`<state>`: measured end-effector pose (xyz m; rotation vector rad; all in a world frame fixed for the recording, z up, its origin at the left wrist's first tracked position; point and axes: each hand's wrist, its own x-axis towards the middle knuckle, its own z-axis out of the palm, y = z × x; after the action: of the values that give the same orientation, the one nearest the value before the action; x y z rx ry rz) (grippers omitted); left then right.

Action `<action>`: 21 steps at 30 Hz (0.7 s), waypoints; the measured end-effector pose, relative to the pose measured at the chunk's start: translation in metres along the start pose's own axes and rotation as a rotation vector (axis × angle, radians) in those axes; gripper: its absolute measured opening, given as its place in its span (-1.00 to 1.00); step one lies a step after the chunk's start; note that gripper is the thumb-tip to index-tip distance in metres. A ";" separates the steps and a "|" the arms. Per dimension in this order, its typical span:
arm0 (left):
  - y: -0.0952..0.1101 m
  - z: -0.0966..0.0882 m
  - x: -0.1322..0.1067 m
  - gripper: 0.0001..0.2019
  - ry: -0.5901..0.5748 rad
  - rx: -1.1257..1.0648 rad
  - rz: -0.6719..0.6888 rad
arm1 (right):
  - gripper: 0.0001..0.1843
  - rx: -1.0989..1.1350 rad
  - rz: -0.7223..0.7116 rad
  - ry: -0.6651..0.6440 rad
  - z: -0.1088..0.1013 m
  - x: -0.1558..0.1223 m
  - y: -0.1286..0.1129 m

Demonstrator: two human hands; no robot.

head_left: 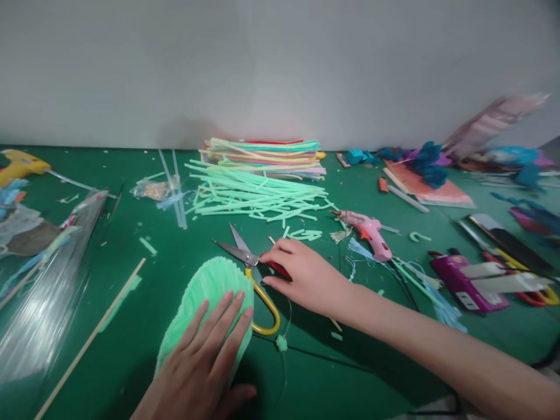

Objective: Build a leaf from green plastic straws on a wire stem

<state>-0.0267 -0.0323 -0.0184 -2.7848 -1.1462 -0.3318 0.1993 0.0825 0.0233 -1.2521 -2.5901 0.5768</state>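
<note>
My left hand [205,350] lies across a rounded, ribbed mint-green panel of fuzzy pipe cleaners [216,277], its fingers stretched out over the surface and the thumb off the lower right side. Just beyond the panel's right edge is a pair of scissors [249,259] with blades apart and pointing away to the left. One handle loop is yellow, partly behind the panel; the other is red. My right hand [300,268] has its fingers and thumb closed around the red handle, part of which the hand hides.
Loose mint pipe cleaners [262,195] lie before a multicoloured bundle [262,154] near the wall. A pink glue gun [371,233] and a purple device [468,283] are at the right. Left are a wooden stick [91,338], clear plastic [56,309] and a yellow glue gun [24,165].
</note>
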 end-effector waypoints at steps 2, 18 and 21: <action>-0.002 -0.001 0.001 -0.23 0.000 0.017 -0.045 | -0.76 -0.068 -0.006 -0.015 0.004 0.001 0.003; -0.004 -0.004 -0.003 -0.27 0.019 0.067 -0.013 | -0.74 -0.392 -0.066 0.194 0.010 0.047 0.025; -0.006 -0.007 0.003 -0.33 0.002 0.058 -0.031 | -0.79 -0.237 -0.123 0.182 0.006 0.026 0.008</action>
<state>-0.0304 -0.0273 -0.0103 -2.7193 -1.1805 -0.2990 0.1871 0.1057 0.0147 -1.1388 -2.6128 0.1283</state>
